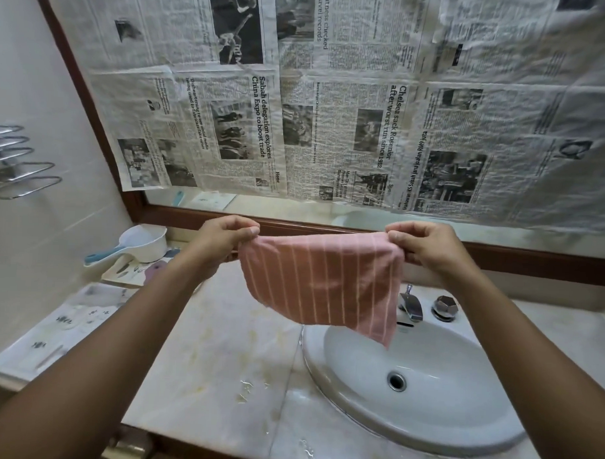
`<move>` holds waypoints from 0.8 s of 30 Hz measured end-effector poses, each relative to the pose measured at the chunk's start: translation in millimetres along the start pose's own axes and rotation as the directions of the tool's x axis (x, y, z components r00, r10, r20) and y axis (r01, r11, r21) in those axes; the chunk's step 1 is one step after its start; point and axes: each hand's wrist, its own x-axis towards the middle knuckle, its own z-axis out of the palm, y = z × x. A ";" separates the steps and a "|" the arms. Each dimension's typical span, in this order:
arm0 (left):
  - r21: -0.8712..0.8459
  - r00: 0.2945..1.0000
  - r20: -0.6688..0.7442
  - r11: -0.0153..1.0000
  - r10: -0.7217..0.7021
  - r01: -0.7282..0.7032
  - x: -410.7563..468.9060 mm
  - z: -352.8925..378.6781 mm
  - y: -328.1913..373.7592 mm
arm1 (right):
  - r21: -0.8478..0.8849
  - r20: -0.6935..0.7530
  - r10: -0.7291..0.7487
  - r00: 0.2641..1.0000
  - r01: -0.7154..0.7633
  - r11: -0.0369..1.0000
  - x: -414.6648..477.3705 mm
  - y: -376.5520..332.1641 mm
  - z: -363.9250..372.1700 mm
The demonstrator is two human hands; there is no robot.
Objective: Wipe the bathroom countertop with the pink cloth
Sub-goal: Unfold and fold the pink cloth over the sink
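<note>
The pink cloth (321,283) with pale stripes hangs spread out in the air above the countertop (228,357), in front of the mirror's lower frame. My left hand (221,242) pinches its top left corner. My right hand (427,247) pinches its top right corner. The cloth's lower edge dangles over the back rim of the white sink (415,387) and hides part of the tap. The beige marble countertop shows yellowish stains and a few water drops near its front.
A chrome tap (411,303) and a round knob (445,307) stand behind the sink. A white scoop with a blue handle (136,244) and printed papers (57,327) lie at the left. Newspaper covers the mirror (332,110). A wire rack (19,161) hangs on the left wall.
</note>
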 end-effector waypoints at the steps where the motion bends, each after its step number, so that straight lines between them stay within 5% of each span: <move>1: 0.034 0.999 0.030 0.999 0.032 -0.033 -1.7 1.2 3.5 | -0.013 0.025 -0.006 1.000 0.006 1.000 -0.5 -2.0 -0.8; 6: 0.526 0.980 0.175 0.833 0.094 -0.173 -2.5 7.9 8.0 | -0.235 0.110 -0.067 0.992 0.092 0.968 -1.7 -8.3 -7.2; 9: 0.719 0.967 0.235 0.652 0.102 -0.243 0.4 12.4 12.4 | -0.653 0.208 -0.072 0.976 0.193 0.732 -6.3 -12.7 -7.0; 11: 0.794 0.954 0.276 0.531 0.118 -0.296 1.4 16.0 12.9 | -0.785 0.239 -0.024 0.971 0.207 0.584 -11.9 -11.6 -2.2; 17: 0.862 0.928 0.302 0.354 0.221 -0.364 2.2 21.6 10.3 | -0.850 0.280 -0.017 0.960 0.256 0.460 -17.1 -6.3 3.3; 24: 0.904 0.928 0.302 0.244 0.219 -0.351 6.1 7.9 22.1 | -0.803 0.263 -0.053 0.963 0.249 0.542 -17.6 -18.8 -8.8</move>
